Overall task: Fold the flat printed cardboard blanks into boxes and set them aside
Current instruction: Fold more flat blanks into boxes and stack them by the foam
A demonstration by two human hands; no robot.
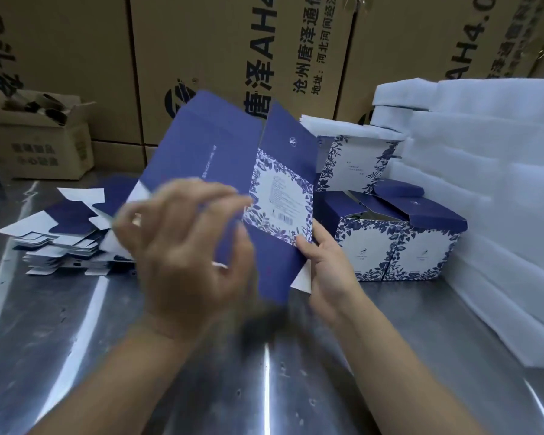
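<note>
Task partly done: several folded boxes stand at the right of the steel counter, a stack of flat blanks waits at the left, and one blank, not yet folded, is held tilted above the counter between them. The right hand pinches this blank's lower right edge; the left hand is blurred, fingers curled in front of the blank, and its grip cannot be told. White foam sheets are piled at far right; printed brown cartons line the back.
</note>
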